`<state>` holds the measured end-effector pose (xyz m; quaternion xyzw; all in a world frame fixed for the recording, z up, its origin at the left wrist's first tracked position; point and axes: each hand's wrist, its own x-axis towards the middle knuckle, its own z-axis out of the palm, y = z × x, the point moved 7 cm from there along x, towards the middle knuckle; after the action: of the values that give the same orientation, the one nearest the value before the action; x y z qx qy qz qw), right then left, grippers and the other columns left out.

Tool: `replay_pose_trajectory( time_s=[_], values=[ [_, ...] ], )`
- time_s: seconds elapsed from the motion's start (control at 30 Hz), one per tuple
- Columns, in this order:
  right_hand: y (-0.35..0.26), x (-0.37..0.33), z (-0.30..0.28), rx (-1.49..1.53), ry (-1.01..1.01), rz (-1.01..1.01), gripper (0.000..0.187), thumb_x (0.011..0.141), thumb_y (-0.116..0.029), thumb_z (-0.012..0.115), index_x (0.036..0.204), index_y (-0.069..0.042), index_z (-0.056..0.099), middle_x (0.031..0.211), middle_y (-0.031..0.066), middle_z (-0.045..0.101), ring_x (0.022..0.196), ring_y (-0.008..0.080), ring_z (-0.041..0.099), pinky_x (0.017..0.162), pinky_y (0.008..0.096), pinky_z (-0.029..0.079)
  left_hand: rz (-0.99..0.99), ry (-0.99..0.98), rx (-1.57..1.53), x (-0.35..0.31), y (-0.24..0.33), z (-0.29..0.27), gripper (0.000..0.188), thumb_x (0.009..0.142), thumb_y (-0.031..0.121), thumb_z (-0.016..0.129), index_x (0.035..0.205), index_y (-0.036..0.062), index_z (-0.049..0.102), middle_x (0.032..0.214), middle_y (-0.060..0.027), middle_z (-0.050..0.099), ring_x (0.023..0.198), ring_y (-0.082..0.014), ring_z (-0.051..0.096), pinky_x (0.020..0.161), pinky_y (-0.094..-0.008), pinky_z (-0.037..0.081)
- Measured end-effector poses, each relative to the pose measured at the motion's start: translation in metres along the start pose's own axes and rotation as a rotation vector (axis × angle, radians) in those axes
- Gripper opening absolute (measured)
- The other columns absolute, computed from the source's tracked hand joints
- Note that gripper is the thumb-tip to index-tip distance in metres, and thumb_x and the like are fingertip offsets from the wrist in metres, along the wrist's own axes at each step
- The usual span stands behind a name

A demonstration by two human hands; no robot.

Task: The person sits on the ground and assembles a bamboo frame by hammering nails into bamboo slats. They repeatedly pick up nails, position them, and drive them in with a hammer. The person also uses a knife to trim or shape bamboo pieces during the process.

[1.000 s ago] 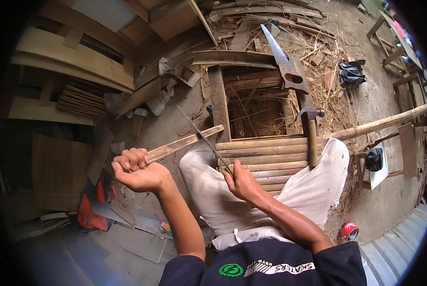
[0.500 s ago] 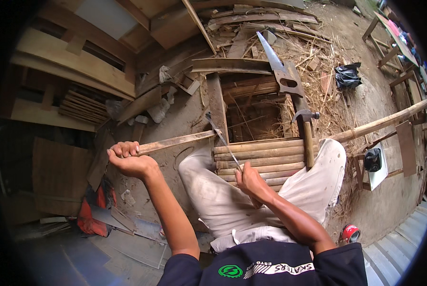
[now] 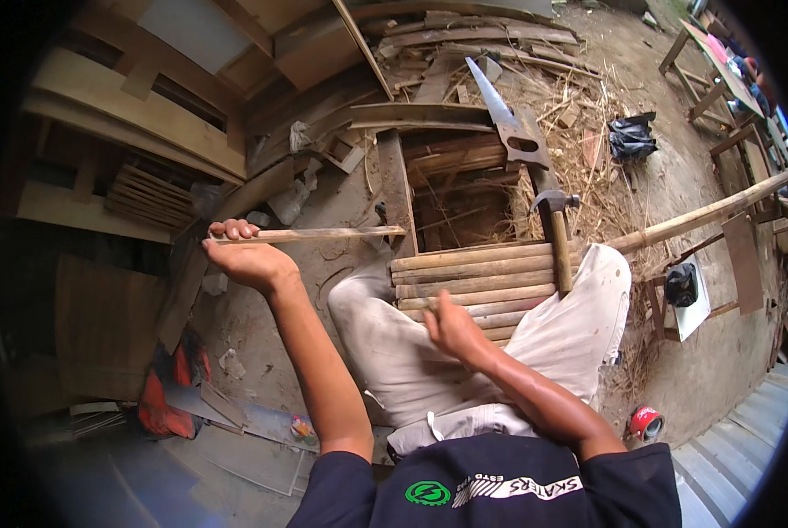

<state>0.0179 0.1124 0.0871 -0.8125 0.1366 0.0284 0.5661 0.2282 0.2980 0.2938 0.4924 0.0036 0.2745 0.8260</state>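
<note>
Slats (image 3: 475, 280) lie across the near part of your wooden frame (image 3: 394, 180), far part open!
Out to the frame's left goes your strip (image 3: 332, 235), one whole piece, so shaping it looks unfinished; its inner end reaches the frame's left board, contact unclear. The saw (image 3: 524, 146) and hammer (image 3: 559, 239) rest on the right side, both out of your hands. Your left hand (image 3: 251, 257) grips the strip's outer end; your right hand (image 3: 451, 327) is curled and blurred, can't tell whether it's holding anything.

free room between left hand (image 3: 251, 259) and right hand (image 3: 454, 327), wooden strip (image 3: 332, 234) along far side, hammer (image 3: 560, 251) obstructing farther right
</note>
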Motion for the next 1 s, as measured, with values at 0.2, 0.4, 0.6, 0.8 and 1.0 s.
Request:
replay_pose_trajectory(
  time_s=[0.2,0.4,0.6,0.8,1.0],
  values=[
    [0.029,-0.007,0.001,0.048,-0.094,0.02,0.039,0.097,-0.028,0.054,0.098,0.009,0.041,0.079,0.0387,0.058,0.08,0.0571,0.058,0.069,0.0563,0.045,0.03,-0.008,-0.001,-0.004,-0.005,0.013,0.028,0.105,0.034,0.031,0.092,0.0127,0.043,0.074,0.0017,0.04,0.065,-0.0102,0.037,0.064,-0.0257,0.034],
    [0.061,0.005,-0.02,-0.068,0.005,0.252,0.044,0.094,-0.034,0.06,0.103,0.008,0.05,0.085,0.0313,0.063,0.083,0.0447,0.064,0.074,0.05,0.049,-0.061,-0.132,0.001,0.002,-0.009,0.03,0.031,0.105,0.041,0.043,0.093,0.0124,0.046,0.077,0.0026,0.043,0.071,-0.0079,0.042,0.067,-0.0256,0.041],
    [0.024,0.015,-0.058,0.106,0.235,0.046,0.046,0.086,-0.035,0.073,0.1,0.003,0.051,0.082,0.0214,0.064,0.076,0.0339,0.065,0.07,0.0439,0.05,0.006,-0.521,0.088,-0.027,0.01,0.064,0.018,0.098,0.023,0.061,0.097,0.0067,0.054,0.082,-0.0031,0.055,0.076,-0.0116,0.056,0.067,-0.0347,0.06],
    [-0.051,0.032,-0.068,0.275,0.087,-0.184,0.057,0.076,-0.034,0.086,0.109,-0.003,0.052,0.096,0.0097,0.068,0.085,0.0153,0.064,0.074,0.032,0.052,0.018,-0.469,0.063,-0.039,0.038,0.078,0.028,0.093,0.034,0.068,0.092,0.0065,0.06,0.078,-0.0008,0.055,0.064,-0.0083,0.055,0.053,-0.0251,0.054],
    [-0.071,-0.002,-0.03,0.463,-0.205,-0.144,0.054,0.079,-0.016,0.085,0.117,-0.004,0.048,0.1,0.0039,0.065,0.098,0.0117,0.061,0.086,0.0292,0.052,-0.098,-0.312,0.147,-0.036,0.018,0.067,0.029,0.093,0.036,0.068,0.09,0.0082,0.061,0.069,0.0026,0.052,0.059,-0.0054,0.053,0.049,-0.0215,0.048]
  ],
)
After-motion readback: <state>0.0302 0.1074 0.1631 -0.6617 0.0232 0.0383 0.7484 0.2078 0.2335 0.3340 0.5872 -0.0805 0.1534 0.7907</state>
